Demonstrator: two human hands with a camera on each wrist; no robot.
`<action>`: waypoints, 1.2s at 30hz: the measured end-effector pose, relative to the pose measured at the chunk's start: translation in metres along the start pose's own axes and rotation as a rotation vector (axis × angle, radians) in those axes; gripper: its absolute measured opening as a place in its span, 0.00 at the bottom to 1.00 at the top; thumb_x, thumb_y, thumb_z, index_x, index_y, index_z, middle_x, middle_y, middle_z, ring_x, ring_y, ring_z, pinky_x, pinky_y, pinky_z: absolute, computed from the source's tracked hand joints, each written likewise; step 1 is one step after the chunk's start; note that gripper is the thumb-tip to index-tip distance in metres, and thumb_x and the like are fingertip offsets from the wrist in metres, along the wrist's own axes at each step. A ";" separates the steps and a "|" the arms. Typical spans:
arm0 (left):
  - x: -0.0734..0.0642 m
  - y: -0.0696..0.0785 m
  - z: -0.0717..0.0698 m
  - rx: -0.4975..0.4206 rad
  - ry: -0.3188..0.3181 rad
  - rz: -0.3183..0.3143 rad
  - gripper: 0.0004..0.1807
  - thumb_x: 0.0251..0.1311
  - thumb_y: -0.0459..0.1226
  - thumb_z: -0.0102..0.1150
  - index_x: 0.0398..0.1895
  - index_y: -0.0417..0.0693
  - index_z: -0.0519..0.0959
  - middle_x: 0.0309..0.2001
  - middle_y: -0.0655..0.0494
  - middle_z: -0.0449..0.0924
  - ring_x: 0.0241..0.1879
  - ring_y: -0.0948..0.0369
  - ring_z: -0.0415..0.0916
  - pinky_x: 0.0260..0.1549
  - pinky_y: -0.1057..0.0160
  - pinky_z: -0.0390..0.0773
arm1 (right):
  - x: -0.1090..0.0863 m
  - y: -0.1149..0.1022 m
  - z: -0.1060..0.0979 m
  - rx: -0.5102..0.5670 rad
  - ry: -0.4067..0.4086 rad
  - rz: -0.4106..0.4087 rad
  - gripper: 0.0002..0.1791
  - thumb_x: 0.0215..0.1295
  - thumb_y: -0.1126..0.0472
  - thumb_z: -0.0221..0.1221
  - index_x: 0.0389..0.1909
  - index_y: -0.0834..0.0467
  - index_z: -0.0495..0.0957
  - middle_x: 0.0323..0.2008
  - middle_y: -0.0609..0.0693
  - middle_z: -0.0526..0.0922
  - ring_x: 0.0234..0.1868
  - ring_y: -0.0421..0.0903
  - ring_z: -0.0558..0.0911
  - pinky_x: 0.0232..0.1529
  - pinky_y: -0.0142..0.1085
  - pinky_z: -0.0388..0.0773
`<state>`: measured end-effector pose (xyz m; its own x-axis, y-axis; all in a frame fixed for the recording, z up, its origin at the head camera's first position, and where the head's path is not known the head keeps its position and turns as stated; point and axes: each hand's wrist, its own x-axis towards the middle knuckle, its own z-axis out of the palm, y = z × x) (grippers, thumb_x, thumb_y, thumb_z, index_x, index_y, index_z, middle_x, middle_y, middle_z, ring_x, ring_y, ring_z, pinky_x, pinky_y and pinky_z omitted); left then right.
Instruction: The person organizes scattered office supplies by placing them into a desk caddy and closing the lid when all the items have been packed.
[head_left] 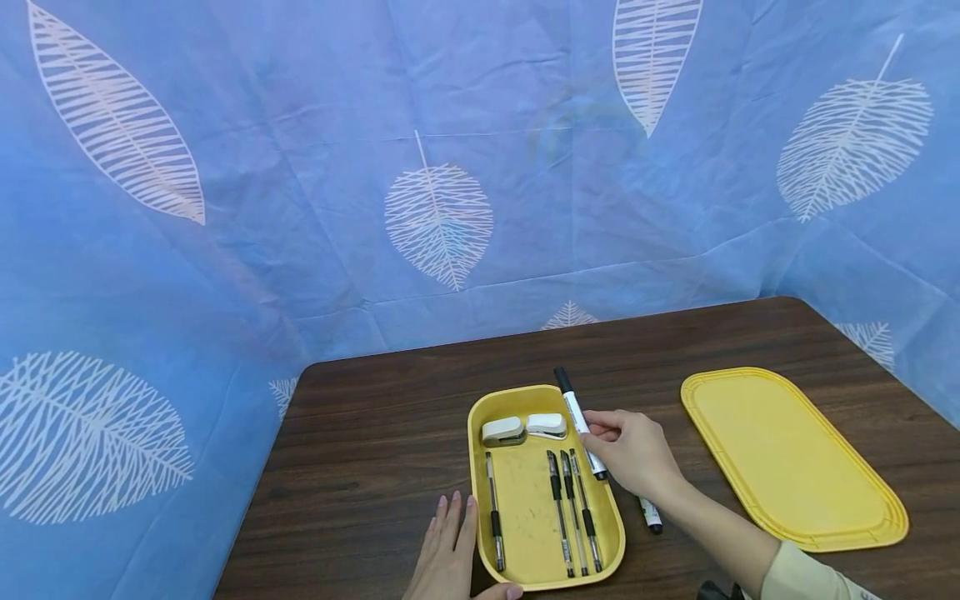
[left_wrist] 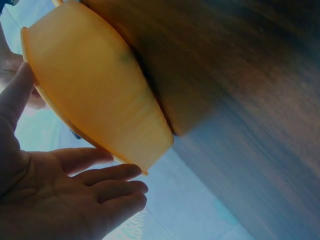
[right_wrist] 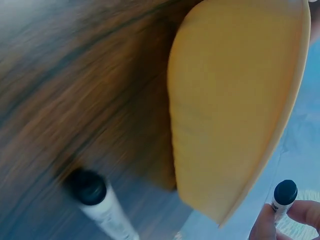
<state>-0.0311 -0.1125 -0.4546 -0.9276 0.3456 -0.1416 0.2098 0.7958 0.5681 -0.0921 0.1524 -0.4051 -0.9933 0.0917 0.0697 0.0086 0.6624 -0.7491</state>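
Observation:
A white marker with a black cap [head_left: 577, 417] is pinched between the thumb and fingers of my right hand [head_left: 637, 454], over the right rim of a yellow box [head_left: 525, 517]. My left hand [head_left: 446, 554] touches the box's near left side; in the left wrist view its straight fingers [left_wrist: 115, 192] lie along the rim. Inside the box are two white staplers, one at left [head_left: 501, 431] and one at right [head_left: 547, 425], at the far end. A black-grip pen [head_left: 493, 508] lies along the left wall, and several similar pens [head_left: 573, 512] lie at the right.
A second white marker [head_left: 650, 515] lies on the table just right of the box, partly hidden by my right hand. Farther right a yellow lid [head_left: 795, 458] lies flat on the dark wooden table [head_left: 360, 450]. A blue leaf-patterned cloth [head_left: 315, 208] hangs behind.

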 end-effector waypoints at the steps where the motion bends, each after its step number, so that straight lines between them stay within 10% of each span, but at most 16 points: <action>1: 0.000 0.000 0.000 -0.004 0.000 -0.004 0.62 0.47 0.69 0.59 0.75 0.37 0.51 0.75 0.32 0.47 0.75 0.36 0.43 0.67 0.32 0.54 | 0.000 -0.002 0.002 0.009 -0.002 0.000 0.20 0.61 0.61 0.63 0.53 0.65 0.80 0.36 0.51 0.85 0.36 0.42 0.83 0.27 0.28 0.76; 36: 0.001 0.004 -0.004 -0.027 -0.046 -0.052 0.62 0.48 0.69 0.60 0.75 0.38 0.50 0.76 0.34 0.45 0.76 0.38 0.40 0.67 0.32 0.50 | -0.023 -0.020 0.074 0.205 -0.092 0.066 0.17 0.53 0.66 0.67 0.45 0.65 0.84 0.27 0.46 0.83 0.28 0.36 0.79 0.26 0.26 0.76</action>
<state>-0.0320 -0.1111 -0.4492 -0.9216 0.3276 -0.2080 0.1531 0.7996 0.5806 -0.0784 0.0824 -0.4408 -0.9978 0.0551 -0.0374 0.0597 0.4913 -0.8690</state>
